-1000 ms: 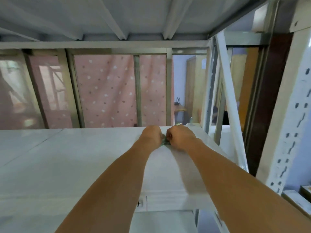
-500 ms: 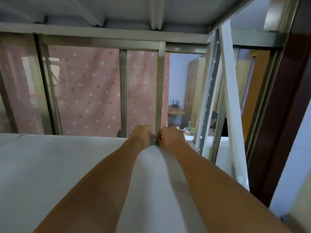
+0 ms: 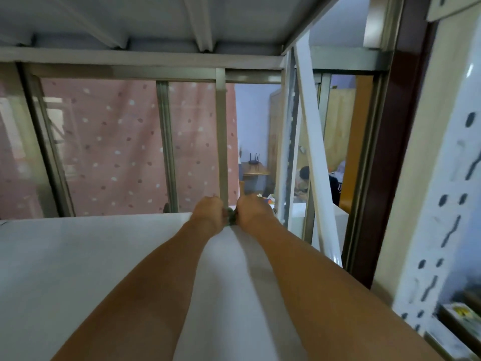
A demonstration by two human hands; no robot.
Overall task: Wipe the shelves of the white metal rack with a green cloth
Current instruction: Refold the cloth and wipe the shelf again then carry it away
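Both my arms reach straight across the white metal shelf (image 3: 91, 256) to its far edge. My left hand (image 3: 208, 208) and my right hand (image 3: 248, 208) sit side by side there, fists closed, pressing down on the green cloth (image 3: 230, 217). Only a small bunched bit of the cloth shows between the two hands; the rest is hidden under them. The cloth lies at the shelf's back edge, right of centre.
The underside of the upper shelf (image 3: 156, 19) hangs close overhead. A slotted white upright (image 3: 442, 191) and a diagonal white brace (image 3: 315, 152) stand on the right. Behind the rack are a glass partition with a pink dotted curtain (image 3: 117, 147), and a person (image 3: 304, 175) seated in the room beyond.
My hands pushed the cloth farther back, from mid-shelf to its far edge, and my head leaned in over the shelf, so the shelf's front edge has dropped out of view.
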